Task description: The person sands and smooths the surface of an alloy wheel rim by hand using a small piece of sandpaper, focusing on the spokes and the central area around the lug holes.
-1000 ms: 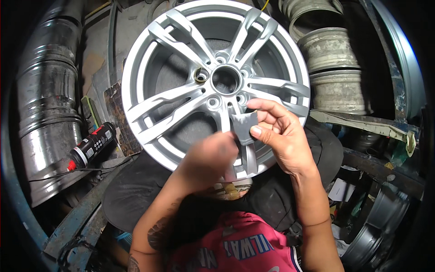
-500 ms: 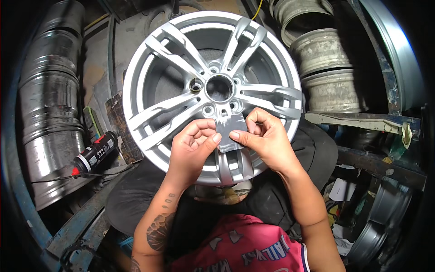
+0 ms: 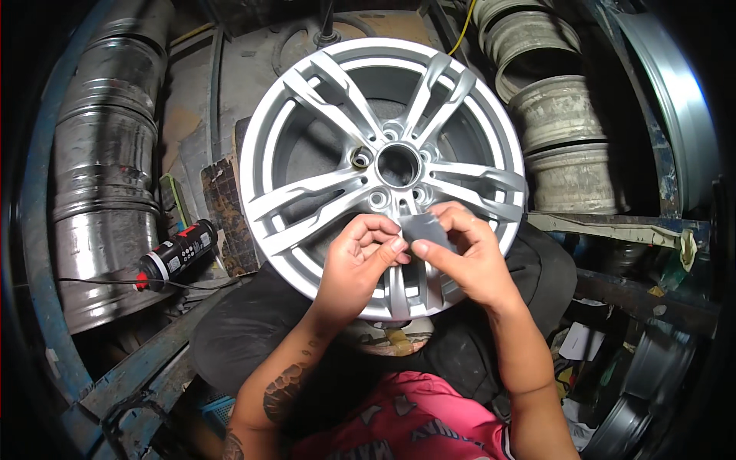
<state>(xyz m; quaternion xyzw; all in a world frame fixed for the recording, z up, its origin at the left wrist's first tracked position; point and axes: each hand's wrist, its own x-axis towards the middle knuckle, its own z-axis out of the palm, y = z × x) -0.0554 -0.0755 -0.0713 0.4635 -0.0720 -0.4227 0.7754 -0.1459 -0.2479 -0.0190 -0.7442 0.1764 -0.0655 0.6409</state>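
A silver alloy wheel [image 3: 337,205] with paired spokes lies face up across my lap. Over its lower spokes, my right hand [image 3: 468,249] pinches a small dark grey sheet, seemingly sandpaper [image 3: 424,228], with the thumb in front and fingers behind. My left hand [image 3: 360,257] is closed at the sheet's left edge, thumb against curled fingers. Whatever lies between those fingertips is hidden. Round the wheel's open centre bore [image 3: 398,165] sit several bolt holes, one of them darker inside.
Stacked shiny rims [image 3: 107,157] stand along the left, and dull, scuffed rims [image 3: 567,176] at the right. A black spray can [image 3: 178,251] with a red tip lies left of the wheel. Blue metal frame bars [image 3: 146,368] border both sides. A thin cable [image 3: 100,280] runs at left.
The wheel and both hands appear shifted to the right and slightly down. The grey sheet has tilted and shows less of its face; the right hand now covers more of it.
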